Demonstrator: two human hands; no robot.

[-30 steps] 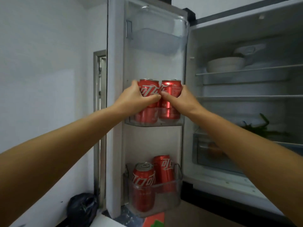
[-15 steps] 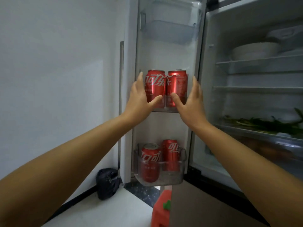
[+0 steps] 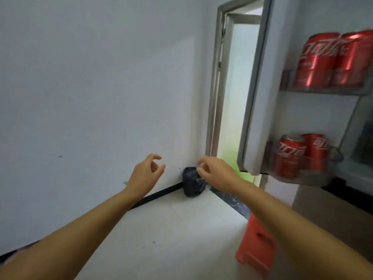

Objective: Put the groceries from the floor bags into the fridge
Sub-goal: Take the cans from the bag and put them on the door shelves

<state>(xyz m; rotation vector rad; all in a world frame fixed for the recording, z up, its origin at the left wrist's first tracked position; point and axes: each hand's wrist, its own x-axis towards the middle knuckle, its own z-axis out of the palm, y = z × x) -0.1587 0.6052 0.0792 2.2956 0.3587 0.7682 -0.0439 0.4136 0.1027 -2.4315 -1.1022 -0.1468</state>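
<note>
Both of your hands are hanging empty, fingers loosely curled, nothing held. Left hand (image 3: 146, 174) is sitting in front of the wall; right hand (image 3: 214, 172) is overlapping the top of the black bag (image 3: 191, 183) in view, though I can't tell if it's touching or just in front of it.

The bag is sitting on the floor (image 3: 171, 229) in the far corner, where the wall's black skirting meets the dark strip running toward the fridge door (image 3: 256, 93). It's lying ahead of and below both hands; right hand is looking nearer. It's a dark, crumpled, glossy lump, roughly upright, contents hidden.

I'm judging the next reach as forward and down, right hand leading.

Four red cans are already standing upright in the door racks: upper pair (image 3: 333, 59), lower pair (image 3: 300, 154). An orange stool (image 3: 256, 247) is standing on the floor under your right forearm.
</note>
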